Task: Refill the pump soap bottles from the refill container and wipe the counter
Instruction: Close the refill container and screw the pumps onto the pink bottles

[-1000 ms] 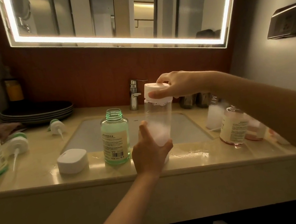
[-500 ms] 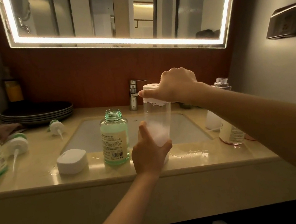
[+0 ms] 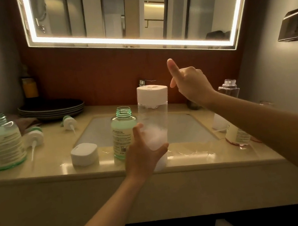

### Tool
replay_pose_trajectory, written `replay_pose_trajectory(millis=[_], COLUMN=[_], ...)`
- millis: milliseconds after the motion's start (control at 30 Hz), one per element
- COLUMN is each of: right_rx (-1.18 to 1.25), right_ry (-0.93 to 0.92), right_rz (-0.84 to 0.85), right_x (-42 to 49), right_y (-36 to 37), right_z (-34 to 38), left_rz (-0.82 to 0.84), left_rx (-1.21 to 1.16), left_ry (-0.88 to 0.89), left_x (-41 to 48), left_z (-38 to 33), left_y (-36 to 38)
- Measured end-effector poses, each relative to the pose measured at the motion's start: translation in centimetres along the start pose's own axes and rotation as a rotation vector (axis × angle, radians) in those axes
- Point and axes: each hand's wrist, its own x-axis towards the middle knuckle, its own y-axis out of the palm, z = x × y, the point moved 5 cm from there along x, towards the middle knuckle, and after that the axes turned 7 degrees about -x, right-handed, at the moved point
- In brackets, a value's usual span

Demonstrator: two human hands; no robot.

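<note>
My left hand [image 3: 145,158] grips the lower part of a tall clear bottle [image 3: 154,123] that stands at the counter's front edge, with white soap at its bottom and a white cap [image 3: 152,92] on top. My right hand [image 3: 191,84] hovers just right of the cap, touching nothing, index finger raised and the other fingers loosely bent. An uncapped green bottle [image 3: 124,134] stands just left of the clear one. A large uncapped green container [image 3: 2,143] is at the far left. Two green-and-white pump heads [image 3: 33,137] [image 3: 68,122] lie on the counter [image 3: 45,168].
A white square cap [image 3: 84,154] lies left of the green bottle. The sink basin [image 3: 184,128] and faucet [image 3: 142,82] are behind the bottles. An uncapped clear bottle [image 3: 228,88] and a pinkish bottle [image 3: 236,136] stand at the right. Dark plates [image 3: 52,108] are stacked at back left.
My right hand has let go of the white cap and lifted up and to the right. The cap now sits on the clear bottle. My left hand keeps its grip.
</note>
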Motion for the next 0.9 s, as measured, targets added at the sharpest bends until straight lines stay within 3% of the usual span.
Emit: replay_pose_trajectory(millis=[200, 467, 633, 900], right_rx=[0.214, 0.319, 0.209, 0.018], right_ry=[0.058, -0.003, -0.131, -0.193], right_rz=[0.034, 0.143, 0.256, 0.561], right_x=[-4.4, -7.2, -7.9, -7.7], right_y=[4.4, 11.2, 14.8, 20.4], right_z=[1.8, 8.3, 12.2, 13.5], left_rz=[-0.032, -0.183, -0.262, -0.249], left_rx=[0.071, 0.184, 0.243, 0.287], left_ry=[0.046, -0.053, -0.112, -0.155], left_x=[-0.8, -0.8, 0.1, 2.8], left_z=[0.6, 3.6, 6.9, 10.8], left_y=[-6.7, -16.5, -20.6, -20.8])
